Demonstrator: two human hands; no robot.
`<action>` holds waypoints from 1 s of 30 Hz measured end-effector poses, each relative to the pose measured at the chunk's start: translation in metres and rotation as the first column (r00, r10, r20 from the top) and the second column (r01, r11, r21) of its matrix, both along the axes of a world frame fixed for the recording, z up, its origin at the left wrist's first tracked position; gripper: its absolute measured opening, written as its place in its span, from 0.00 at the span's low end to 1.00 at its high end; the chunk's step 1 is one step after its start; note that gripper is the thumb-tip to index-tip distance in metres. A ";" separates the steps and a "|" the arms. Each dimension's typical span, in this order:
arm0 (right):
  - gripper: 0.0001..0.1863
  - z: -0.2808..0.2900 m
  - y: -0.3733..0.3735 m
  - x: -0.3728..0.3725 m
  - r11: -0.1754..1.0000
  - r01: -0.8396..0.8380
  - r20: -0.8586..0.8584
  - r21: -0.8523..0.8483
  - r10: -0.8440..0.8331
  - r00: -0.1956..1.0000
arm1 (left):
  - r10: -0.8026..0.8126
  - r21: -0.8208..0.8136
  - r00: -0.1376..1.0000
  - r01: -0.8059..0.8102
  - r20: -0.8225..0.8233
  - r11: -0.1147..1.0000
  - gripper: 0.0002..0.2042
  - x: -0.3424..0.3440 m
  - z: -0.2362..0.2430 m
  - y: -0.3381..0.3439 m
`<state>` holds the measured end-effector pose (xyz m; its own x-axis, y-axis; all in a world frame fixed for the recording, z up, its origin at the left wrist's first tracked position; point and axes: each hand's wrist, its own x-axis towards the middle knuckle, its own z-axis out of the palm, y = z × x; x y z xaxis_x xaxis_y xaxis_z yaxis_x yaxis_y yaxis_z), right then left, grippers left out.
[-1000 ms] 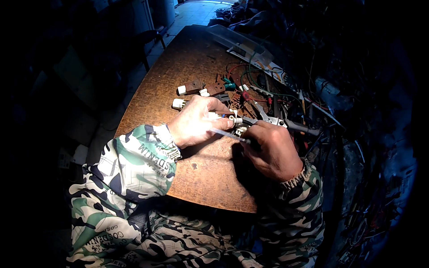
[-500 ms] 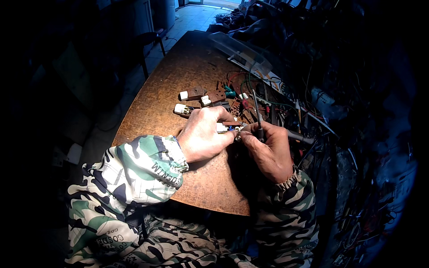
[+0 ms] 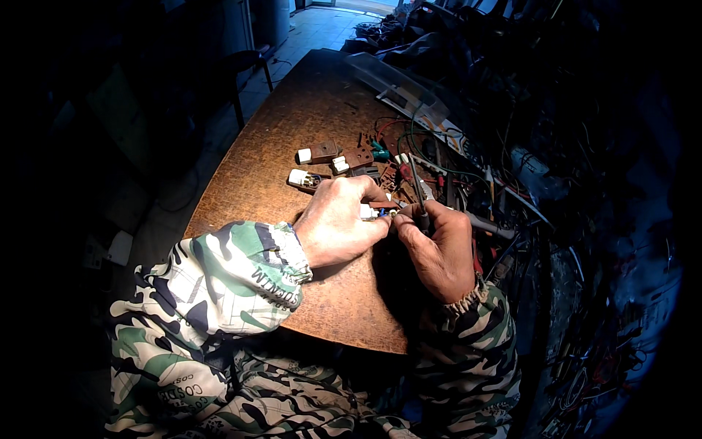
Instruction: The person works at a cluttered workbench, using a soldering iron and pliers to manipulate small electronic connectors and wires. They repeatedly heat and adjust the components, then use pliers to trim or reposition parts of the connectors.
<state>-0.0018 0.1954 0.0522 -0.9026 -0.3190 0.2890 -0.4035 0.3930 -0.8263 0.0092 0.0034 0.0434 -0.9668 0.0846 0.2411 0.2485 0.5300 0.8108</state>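
Note:
My left hand [image 3: 338, 223] is closed, thumb and forefinger pinching a small brown and white electrical connector [image 3: 368, 212] with bits of blue in it. Its far side is hidden behind the fingers. Facing it, my right hand [image 3: 442, 249] is closed round a slim dark rod-shaped tool [image 3: 417, 175], whose shaft points away from me. The right fingertips meet a small pale piece [image 3: 393, 213] at the connector's end; its kind is too small to tell. Just beyond my left hand lies an opened brown connector with a white end [image 3: 300, 178] and metal contacts inside.
Two brown connectors [image 3: 322, 152] [image 3: 357, 158] with white ends lie farther off on the wooden table [image 3: 256, 161]. Beside them are a green part [image 3: 380, 155], brown pieces and red and green wires. A clear plastic tray [image 3: 398, 84] stands at the far right, above cluttered tools and cables.
Both hands stay together around the connector with only slight shifts. The tool in my right hand has tilted a little, and the small pale piece has turned slightly between the fingertips.

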 end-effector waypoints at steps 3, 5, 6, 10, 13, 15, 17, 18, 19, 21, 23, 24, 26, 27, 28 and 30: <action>0.09 0.000 -0.002 -0.001 1.000 -0.013 -0.013 -0.005 0.013 1.000 | -0.001 0.006 1.000 0.001 0.003 1.000 0.16 0.001 0.001 -0.002; 0.09 -0.003 0.003 -0.002 1.000 -0.022 0.010 -0.017 0.022 1.000 | -0.015 0.019 1.000 0.015 0.016 1.000 0.17 -0.001 0.000 -0.001; 0.09 -0.004 0.004 -0.003 0.999 -0.029 0.021 -0.023 0.029 0.999 | -0.024 0.028 0.999 0.023 0.027 0.999 0.17 -0.002 0.000 -0.001; 0.08 0.001 0.004 -0.003 0.991 -0.016 0.196 -0.132 0.042 0.980 | -0.048 0.097 0.996 0.040 0.079 0.994 0.18 -0.002 0.001 -0.001; 0.08 0.006 0.002 -0.002 0.994 -0.006 0.238 -0.111 0.032 0.971 | -0.039 0.112 0.995 0.028 0.096 0.993 0.18 -0.001 0.000 -0.001; 0.08 0.008 0.001 -0.001 0.997 0.005 0.253 -0.075 0.014 0.967 | -0.039 0.121 0.995 0.027 0.096 0.992 0.18 -0.001 -0.002 -0.001; 0.08 0.007 0.002 -0.002 0.996 0.010 0.271 -0.086 0.014 0.962 | -0.035 0.119 0.995 0.024 0.090 0.993 0.18 -0.001 -0.001 0.000; 0.08 0.007 0.003 -0.002 0.996 0.012 0.280 -0.091 0.014 0.960 | -0.030 0.113 0.996 0.020 0.083 0.993 0.18 -0.001 0.000 0.000; 0.08 0.006 0.002 -0.002 0.996 0.011 0.272 -0.094 0.015 0.962 | -0.025 0.106 0.997 0.017 0.077 0.994 0.17 0.000 0.000 0.000; 0.09 0.006 0.001 -0.002 0.995 0.010 0.258 -0.099 0.016 0.966 | -0.026 0.112 0.998 0.020 0.059 0.994 0.17 -0.003 -0.004 -0.001; 0.09 0.007 0.000 -0.003 0.996 0.001 0.261 -0.094 0.023 0.965 | -0.020 0.112 0.998 0.013 0.061 0.994 0.16 -0.004 -0.008 -0.002; 0.09 0.008 0.000 -0.003 0.995 -0.003 0.260 -0.096 0.028 0.965 | -0.014 0.105 0.997 0.006 0.070 0.994 0.16 -0.004 -0.008 -0.001; 0.09 0.009 0.001 -0.004 0.996 -0.012 0.265 -0.090 0.035 0.964 | -0.009 0.095 0.997 0.002 0.074 0.995 0.15 -0.004 -0.009 -0.001; 0.09 0.009 0.001 -0.005 0.996 -0.016 0.267 -0.086 0.038 0.963 | -0.010 0.093 0.998 0.004 0.069 0.996 0.15 -0.004 -0.009 -0.001; 0.09 0.008 0.001 -0.006 0.995 -0.020 0.263 -0.099 0.045 0.964 | -0.013 0.090 0.998 0.007 0.065 0.996 0.15 -0.005 -0.009 -0.001; 0.09 0.007 0.001 -0.005 0.992 -0.022 0.253 -0.128 0.054 0.966 | -0.033 0.083 0.995 0.026 0.094 0.996 0.14 -0.006 -0.005 -0.001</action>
<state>-0.0073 0.1969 0.0594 -0.9393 -0.3312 0.0895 -0.1855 0.2707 -0.9446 0.0029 0.0021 0.0380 -0.9831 0.0971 0.1553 0.1826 0.4546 0.8718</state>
